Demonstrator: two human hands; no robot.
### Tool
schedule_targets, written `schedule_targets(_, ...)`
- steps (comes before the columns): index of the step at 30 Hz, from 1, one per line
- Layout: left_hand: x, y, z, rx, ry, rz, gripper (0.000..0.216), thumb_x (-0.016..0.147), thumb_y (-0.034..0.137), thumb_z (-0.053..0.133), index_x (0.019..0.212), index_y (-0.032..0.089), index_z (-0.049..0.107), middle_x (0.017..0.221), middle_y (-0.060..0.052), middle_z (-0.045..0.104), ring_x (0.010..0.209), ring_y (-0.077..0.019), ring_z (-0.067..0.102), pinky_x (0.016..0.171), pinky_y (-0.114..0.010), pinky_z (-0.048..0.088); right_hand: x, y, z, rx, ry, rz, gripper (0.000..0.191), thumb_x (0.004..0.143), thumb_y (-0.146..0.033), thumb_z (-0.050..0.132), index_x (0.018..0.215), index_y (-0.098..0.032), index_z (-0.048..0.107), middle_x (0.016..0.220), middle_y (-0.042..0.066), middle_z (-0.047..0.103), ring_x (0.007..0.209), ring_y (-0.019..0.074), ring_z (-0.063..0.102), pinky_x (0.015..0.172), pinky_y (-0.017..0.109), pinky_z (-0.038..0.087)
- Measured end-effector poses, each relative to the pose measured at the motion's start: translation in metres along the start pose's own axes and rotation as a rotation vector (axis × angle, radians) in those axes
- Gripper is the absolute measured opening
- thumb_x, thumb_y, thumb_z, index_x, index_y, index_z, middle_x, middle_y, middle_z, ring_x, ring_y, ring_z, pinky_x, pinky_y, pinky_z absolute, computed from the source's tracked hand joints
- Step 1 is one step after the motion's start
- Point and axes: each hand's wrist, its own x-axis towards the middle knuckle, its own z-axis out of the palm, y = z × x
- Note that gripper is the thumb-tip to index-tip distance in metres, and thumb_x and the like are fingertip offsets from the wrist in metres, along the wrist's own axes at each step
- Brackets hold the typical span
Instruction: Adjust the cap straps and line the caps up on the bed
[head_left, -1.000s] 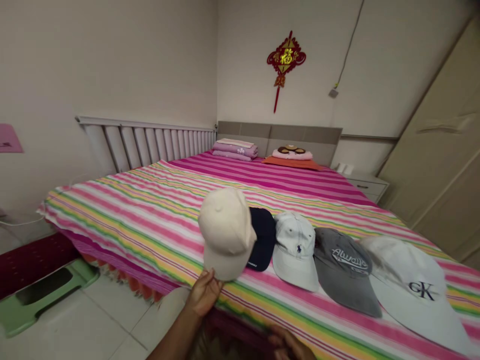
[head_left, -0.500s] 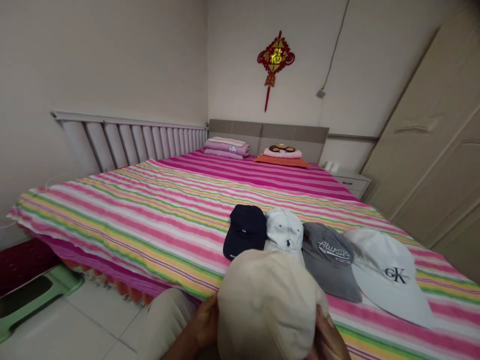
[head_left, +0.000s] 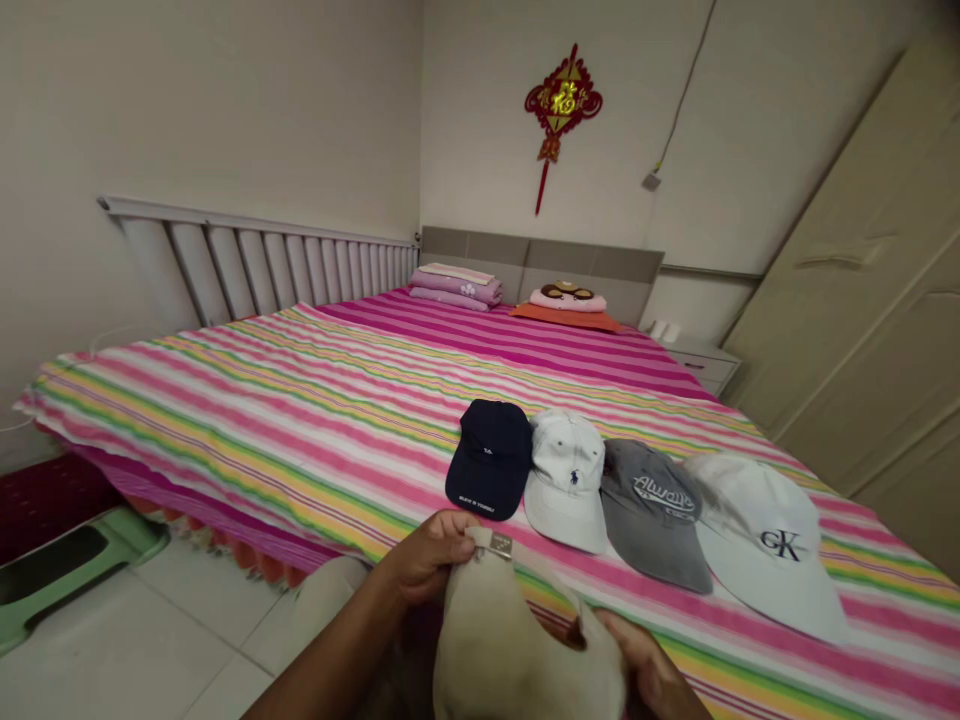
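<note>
A beige baseball cap (head_left: 510, 640) is held up over the bed's front edge, its back opening and strap facing up. My left hand (head_left: 431, 560) pinches the strap end beside the metal buckle (head_left: 500, 544). At the cap's right side, my right hand (head_left: 646, 668) grips the fabric, its fingers partly hidden. Beyond it, side by side on the bed, lie a navy cap (head_left: 491, 455), a white cap with a small dark logo (head_left: 566, 480), a grey cap with lettering (head_left: 654, 510) and a larger white cap marked CK (head_left: 772, 555).
Striped bedding (head_left: 285, 430) covers the wide bed. Folded purple bedding (head_left: 454, 288) and a pink item (head_left: 568, 300) on an orange one lie by the headboard (head_left: 600, 268). A radiator (head_left: 262, 260) runs along the left wall. A green stool (head_left: 112, 555) stands at lower left.
The beige cap has been turned, so its back opening and buckle now show. My left hand has moved up from the cap's side to the strap. The view has shifted slightly.
</note>
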Motion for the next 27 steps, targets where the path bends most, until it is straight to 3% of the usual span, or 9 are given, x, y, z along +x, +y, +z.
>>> schedule_targets(3,-0.003,-0.008,0.012,0.05,0.01,-0.034,0.024,0.062,0.03,0.069,0.058,0.009,0.06,0.049,-0.001,0.055,0.042,-0.0051,0.044,0.046,-0.018,0.031,0.01,-0.012,0.008,-0.049,-0.099,0.034,0.056,0.061,-0.062,0.058,0.091,-0.016,0.059,0.059,0.002,0.055,0.049,0.0108,0.045,0.048,0.022,0.035)
schedule_targets(6,-0.006,-0.012,0.022,0.016,-0.037,-0.075,0.024,0.057,0.031,0.071,0.062,0.008,0.064,0.053,-0.002,0.058,0.045,-0.0074,0.047,0.049,-0.02,0.035,0.021,-0.017,0.02,-0.133,-0.032,0.035,0.038,0.063,-0.05,0.065,0.07,-0.014,0.056,0.042,-0.007,0.039,0.035,0.0025,0.025,0.037,0.016,0.017)
schedule_targets(8,-0.01,-0.01,0.025,-0.014,-0.079,-0.108,0.026,0.049,0.026,0.073,0.066,0.008,0.066,0.056,-0.004,0.061,0.05,-0.0105,0.051,0.053,-0.022,0.037,0.024,-0.017,0.027,-0.113,0.0,0.037,0.035,0.064,-0.046,0.066,0.061,-0.015,0.05,0.039,-0.009,0.033,0.034,0.0013,0.017,0.035,0.017,0.011)
schedule_targets(15,-0.011,-0.004,0.033,0.256,0.179,-0.221,0.012,0.046,0.014,0.071,0.055,0.012,0.064,0.046,0.003,0.055,0.042,-0.006,0.042,0.045,-0.019,0.028,0.021,-0.013,0.037,-0.014,-0.099,-0.025,0.034,0.067,-0.043,0.065,0.058,-0.016,0.046,0.04,-0.009,0.034,0.035,0.002,0.02,0.035,0.018,0.011)
schedule_targets(23,-0.017,-0.008,0.036,0.379,0.23,-0.2,0.007,0.044,0.014,0.068,0.049,0.011,0.063,0.044,0.002,0.055,0.04,-0.0054,0.039,0.042,-0.019,0.025,0.022,-0.009,0.034,-0.098,-0.041,-0.002,0.033,0.066,-0.043,0.066,0.061,-0.015,0.048,0.045,-0.007,0.038,0.037,0.0025,0.023,0.036,0.018,0.013)
schedule_targets(27,-0.02,-0.008,0.031,0.276,0.123,-0.218,0.015,0.051,0.025,0.067,0.052,0.011,0.066,0.043,0.001,0.054,0.037,-0.0045,0.033,0.04,-0.02,0.023,0.025,-0.005,0.035,-0.153,-0.082,-0.015,0.035,0.064,-0.045,0.066,0.061,-0.014,0.05,0.046,-0.005,0.039,0.039,0.0028,0.024,0.037,0.018,0.013)
